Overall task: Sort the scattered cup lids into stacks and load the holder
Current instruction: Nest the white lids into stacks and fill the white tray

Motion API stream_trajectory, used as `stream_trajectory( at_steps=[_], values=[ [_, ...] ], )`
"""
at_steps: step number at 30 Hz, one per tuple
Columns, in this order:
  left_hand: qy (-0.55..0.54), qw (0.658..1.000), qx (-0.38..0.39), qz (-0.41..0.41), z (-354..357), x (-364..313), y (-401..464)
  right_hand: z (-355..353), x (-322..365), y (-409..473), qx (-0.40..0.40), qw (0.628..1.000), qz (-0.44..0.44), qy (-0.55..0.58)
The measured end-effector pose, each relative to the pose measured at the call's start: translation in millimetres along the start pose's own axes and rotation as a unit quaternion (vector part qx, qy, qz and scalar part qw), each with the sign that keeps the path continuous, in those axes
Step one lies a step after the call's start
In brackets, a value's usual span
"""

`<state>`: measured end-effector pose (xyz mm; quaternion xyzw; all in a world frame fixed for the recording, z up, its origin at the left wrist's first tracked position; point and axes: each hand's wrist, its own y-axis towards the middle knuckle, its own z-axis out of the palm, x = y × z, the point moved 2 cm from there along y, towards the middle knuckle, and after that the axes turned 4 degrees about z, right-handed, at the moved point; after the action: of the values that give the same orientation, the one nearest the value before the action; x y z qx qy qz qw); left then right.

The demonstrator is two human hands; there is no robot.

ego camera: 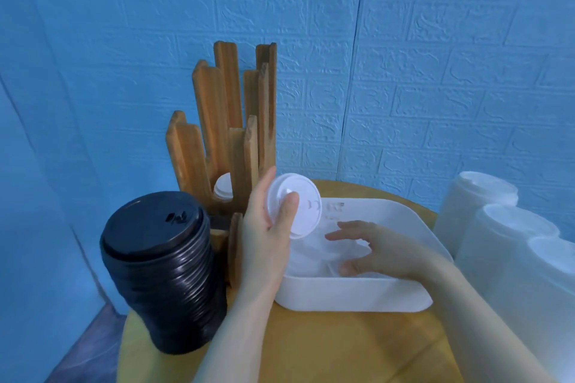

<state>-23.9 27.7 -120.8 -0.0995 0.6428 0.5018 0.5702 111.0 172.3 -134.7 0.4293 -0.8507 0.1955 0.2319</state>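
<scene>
- Lids first: one white lid (295, 205) is being held up on edge by the left hand (267, 227), thumb pressing on its face and fingers curling behind the rim, just above the near-left corner of the white tub (357, 292).
- Its flat face is turning toward the camera, and the wooden holder (224, 134) is standing just to its left and behind, so the left hand is the nearer one for loading; a slot there is already showing a white lid (222, 191) low between the slats.
- Inside the tub, the right hand (370, 249) is reaching in with fingers spread and loosely bent over pale lids or film; I cannot tell whether it is gripping anything.
- A tall, ribbed stack of black lids (165, 270) is standing on the yellow table (342, 348), left of the holder and leaning slightly.
- Stacks of translucent white lids (510, 258) are lying along the right edge, sleeved in cloudy plastic.
- The held lid is looking thin, smooth and slightly glossy; the holder is rough, warm-toned timber with upright slats of differing heights.
</scene>
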Motion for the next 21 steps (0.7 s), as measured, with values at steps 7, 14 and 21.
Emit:
stream_trajectory(
  at_steps=[7,14,21],
  values=[
    [-0.004,0.999,-0.033,0.013,-1.7,-1.2,1.1,-9.9,-2.2,-5.9,-0.180,0.982,-0.010,0.047],
    [-0.041,0.998,-0.040,-0.032,-4.4,-2.8,-0.7,-27.7,4.8,-25.8,-0.310,0.842,-0.053,0.438],
    [-0.171,0.976,-0.027,-0.133,-4.1,-6.7,-2.1,-16.4,22.3,-26.6,-0.166,0.772,-0.077,0.609]
  ],
)
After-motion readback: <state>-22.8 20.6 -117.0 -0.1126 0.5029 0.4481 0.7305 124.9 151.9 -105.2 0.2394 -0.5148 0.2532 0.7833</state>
